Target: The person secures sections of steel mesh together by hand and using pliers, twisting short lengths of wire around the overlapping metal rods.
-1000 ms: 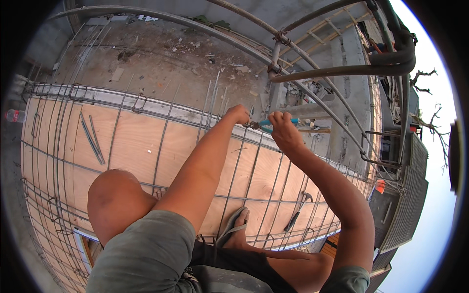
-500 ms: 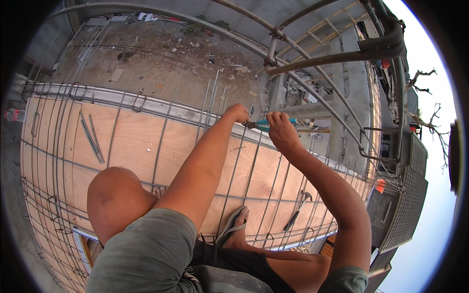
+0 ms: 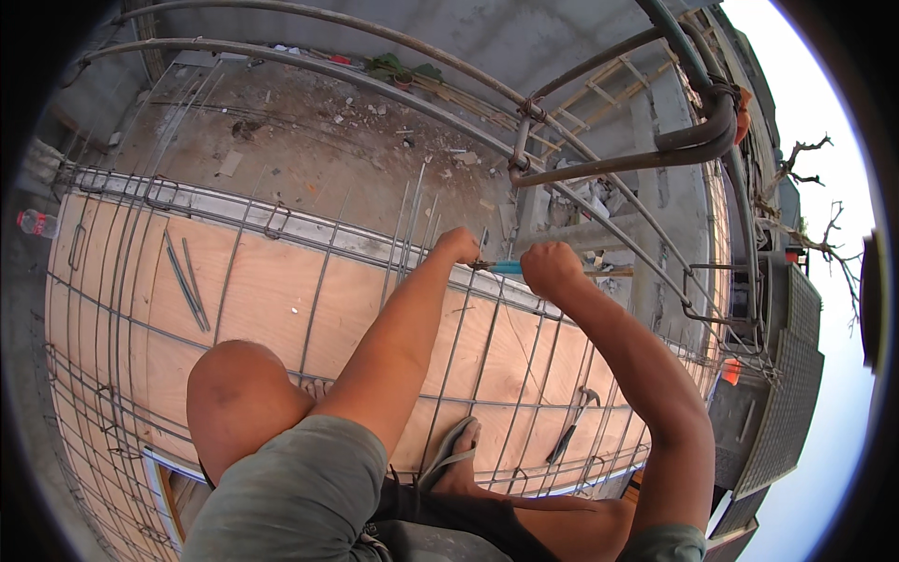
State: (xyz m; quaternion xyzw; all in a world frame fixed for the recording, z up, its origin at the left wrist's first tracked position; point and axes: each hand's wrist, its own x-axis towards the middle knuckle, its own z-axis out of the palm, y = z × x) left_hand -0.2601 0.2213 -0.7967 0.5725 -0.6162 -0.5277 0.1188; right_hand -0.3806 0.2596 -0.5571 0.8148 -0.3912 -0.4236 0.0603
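Observation:
My right hand [image 3: 552, 268] is closed around the blue handles of a pair of pliers [image 3: 506, 267], held roughly level beyond the plywood's far edge. The dark jaws point left, toward my left hand [image 3: 457, 245]. That hand's fingers are curled beside the jaws at the far line of steel bars; what they grip is too small to make out. Thin upright rods [image 3: 408, 225] stand just left of my left hand. Below both hands, a grid of rebar [image 3: 479, 351] runs over the plywood sheet [image 3: 272, 290], and my sandalled foot [image 3: 457, 459] rests there.
A hammer [image 3: 573, 426] lies on the plywood at the right. Loose short rods [image 3: 187, 281] lie on the left side, with a plastic bottle [image 3: 37, 223] past the edge. Metal scaffold pipes [image 3: 599, 178] cross at upper right. A debris-strewn floor [image 3: 309, 140] lies lower down, beyond the edge.
The pliers' blue handles, spread apart before, are now squeezed together in my right hand, whose fingers have closed into a fist. The whole view has shifted slightly; my left hand stays by the jaws.

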